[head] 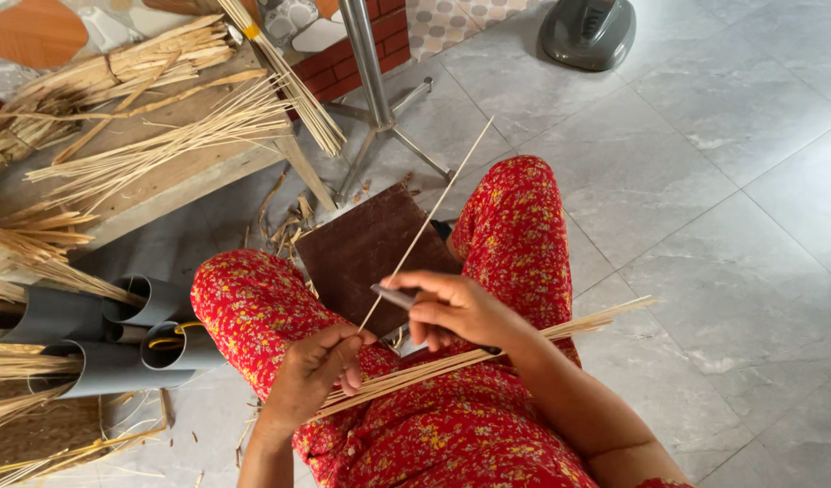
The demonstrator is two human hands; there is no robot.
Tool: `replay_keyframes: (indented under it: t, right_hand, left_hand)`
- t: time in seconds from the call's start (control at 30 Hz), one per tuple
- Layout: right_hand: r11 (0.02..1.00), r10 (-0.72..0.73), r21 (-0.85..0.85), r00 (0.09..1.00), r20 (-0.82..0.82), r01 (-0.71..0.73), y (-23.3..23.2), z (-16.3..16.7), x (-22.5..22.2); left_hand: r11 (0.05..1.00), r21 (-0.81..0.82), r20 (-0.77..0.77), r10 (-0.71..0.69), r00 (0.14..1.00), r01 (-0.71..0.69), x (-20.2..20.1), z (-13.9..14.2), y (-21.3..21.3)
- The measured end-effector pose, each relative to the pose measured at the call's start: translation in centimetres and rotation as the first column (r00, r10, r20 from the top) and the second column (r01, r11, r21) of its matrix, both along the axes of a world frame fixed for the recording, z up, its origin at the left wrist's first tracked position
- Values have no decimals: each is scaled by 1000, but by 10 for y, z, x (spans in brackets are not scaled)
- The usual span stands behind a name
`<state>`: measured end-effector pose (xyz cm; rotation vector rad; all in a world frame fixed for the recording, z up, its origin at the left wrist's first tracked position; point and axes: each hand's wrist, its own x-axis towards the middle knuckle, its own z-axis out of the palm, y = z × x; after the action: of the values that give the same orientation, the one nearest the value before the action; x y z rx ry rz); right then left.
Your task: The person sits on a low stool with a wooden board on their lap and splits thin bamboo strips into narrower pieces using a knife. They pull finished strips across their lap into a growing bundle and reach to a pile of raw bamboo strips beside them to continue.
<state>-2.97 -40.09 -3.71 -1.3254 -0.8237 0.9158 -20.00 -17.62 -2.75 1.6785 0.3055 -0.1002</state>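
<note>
While a thin bamboo stick (pixel 426 226) is pinched in the left hand (pixel 311 370) above the lap bundle (pixel 488 351), a knife (pixel 394 295) is gripped against it by the right hand (pixel 456 309), its shaving seemingly midway, that bundle apparently waiting.

Board (pixel 366 248) between knees, pipes (pixel 117 339) left.
</note>
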Motion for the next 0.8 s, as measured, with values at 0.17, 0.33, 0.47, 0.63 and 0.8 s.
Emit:
replay_keyframes:
  t: [0.17,0.33,0.47,0.63,0.8]
  right_hand:
    - [998,-29,52,996,-90,34,7,1,0]
    - [954,-294,-59,956,3,294,-8,15,22]
    - [910,-402,108,915,-14,401,-32,14,50]
    - [782,-562,250,819,-113,571,-63,10,75]
    - [702,-671,200,729,-136,684,-79,34,77]
  left_hand:
    - [1000,27,10,-16,1000,15,3,6,-4]
    - [999,7,-41,-52,998,53,-9,1,10]
    - [991,-86,-43,-102,994,98,-20,-4,26]
    - [995,-74,-115,-74,991,66,-35,-2,46]
    - [999,12,-162,42,986,-41,-41,5,58]
